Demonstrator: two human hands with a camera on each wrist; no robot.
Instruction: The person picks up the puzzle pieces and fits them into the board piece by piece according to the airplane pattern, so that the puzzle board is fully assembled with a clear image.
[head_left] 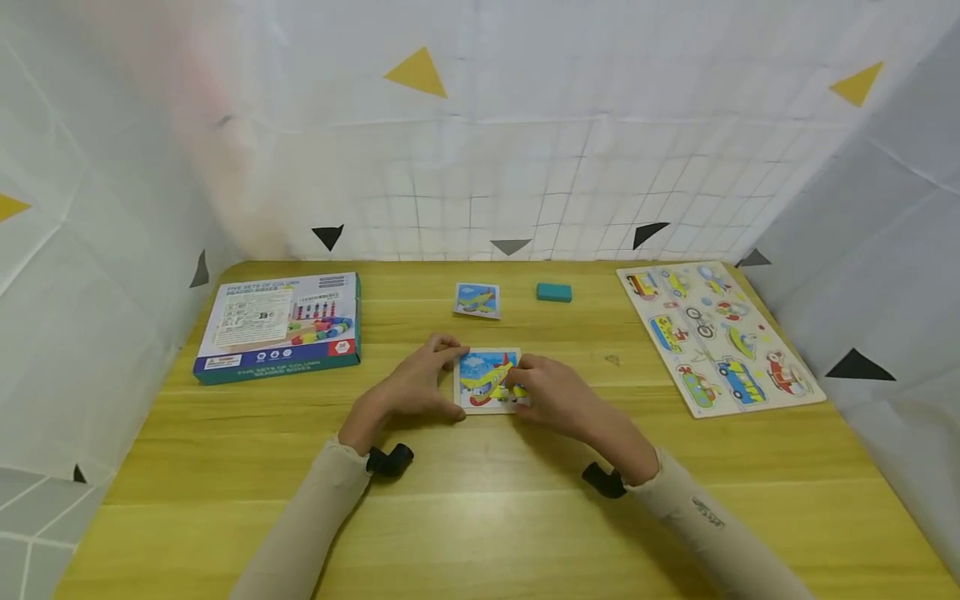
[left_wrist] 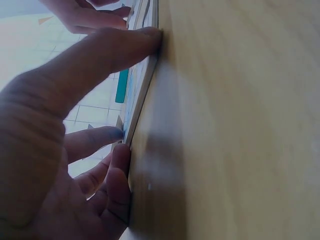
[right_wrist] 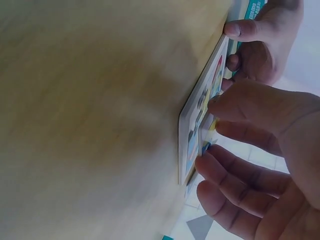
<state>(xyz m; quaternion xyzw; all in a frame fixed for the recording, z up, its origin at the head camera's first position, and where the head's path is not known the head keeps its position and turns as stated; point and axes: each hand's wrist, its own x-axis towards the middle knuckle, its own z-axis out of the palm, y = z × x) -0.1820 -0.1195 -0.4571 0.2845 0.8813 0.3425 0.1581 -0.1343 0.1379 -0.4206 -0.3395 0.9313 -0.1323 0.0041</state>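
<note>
In the head view a small jigsaw puzzle [head_left: 480, 377] with a yellow and red airplane picture lies flat at mid-table in a pale frame. My left hand [head_left: 417, 382] holds the frame's left side, thumb at the near corner and fingers at the far one. The left wrist view shows that thumb [left_wrist: 117, 50] against the frame's edge [left_wrist: 141, 92]. Over the puzzle's right side, my right hand [head_left: 557, 395] pinches a puzzle piece [right_wrist: 204, 131] between thumb and fingers, tilted up from the picture. The hand hides much of that side in the head view.
A small airplane picture card [head_left: 477, 300] and a teal block [head_left: 553, 292] lie beyond the puzzle. On the left sits a bead-toy box [head_left: 281, 325]. A wooden vehicle puzzle board [head_left: 720, 337] lies at right. Pale curtains [head_left: 480, 150] border the table.
</note>
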